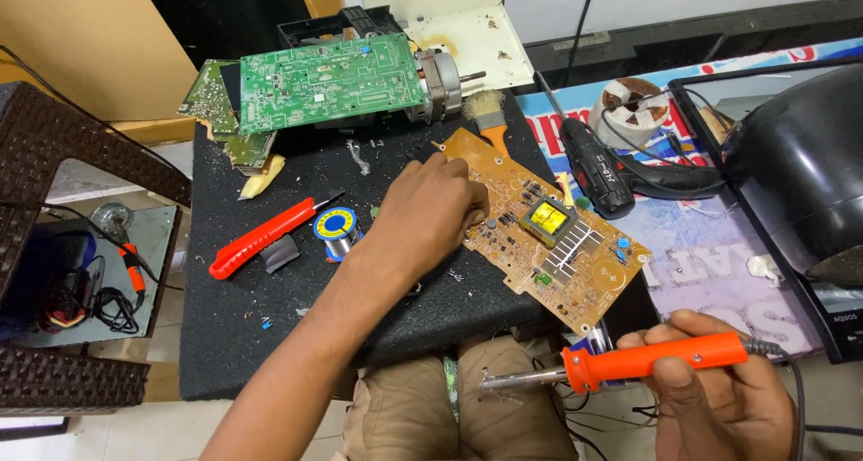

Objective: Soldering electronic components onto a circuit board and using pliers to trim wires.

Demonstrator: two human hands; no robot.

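My left hand (pixel 430 211) rests on the near-left edge of a tan circuit board (pixel 575 245) that lies tilted on the black work mat (pixel 261 335); its fingers are curled down on the board, and I cannot see anything pinched in them. A yellow transformer (pixel 547 218) sits in the board's middle. My right hand (pixel 724 398), low at the right, grips an orange-handled soldering iron (pixel 647 360) whose metal tip points left, above my lap and apart from the board.
A solder spool (pixel 336 226) and a red-handled screwdriver (pixel 256 238) lie left of my hand. Green circuit boards (pixel 328 82) and a motor (pixel 440 84) sit at the back. A brush (pixel 490 119), black cordless drill (pixel 598 173), copper coil (pixel 629 101) and dark monitor (pixel 791 182) stand to the right.
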